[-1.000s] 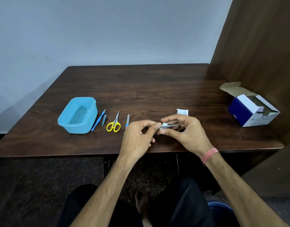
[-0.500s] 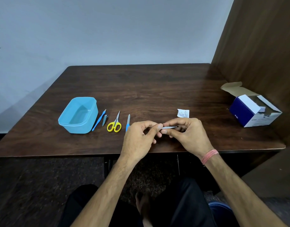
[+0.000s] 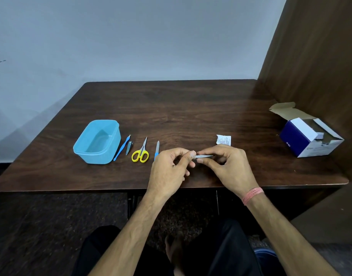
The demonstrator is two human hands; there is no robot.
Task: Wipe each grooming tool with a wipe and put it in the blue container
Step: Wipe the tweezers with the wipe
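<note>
Both hands (image 3: 199,166) pinching thin metal tweezers (image 3: 204,156) by their ends; light, stiff, likely slippery, best gripped mid-shaft.

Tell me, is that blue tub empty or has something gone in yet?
Empty. The blue container shows only its bare floor, and the yellow scissors and nail clipper lie beside it on the table.
</note>
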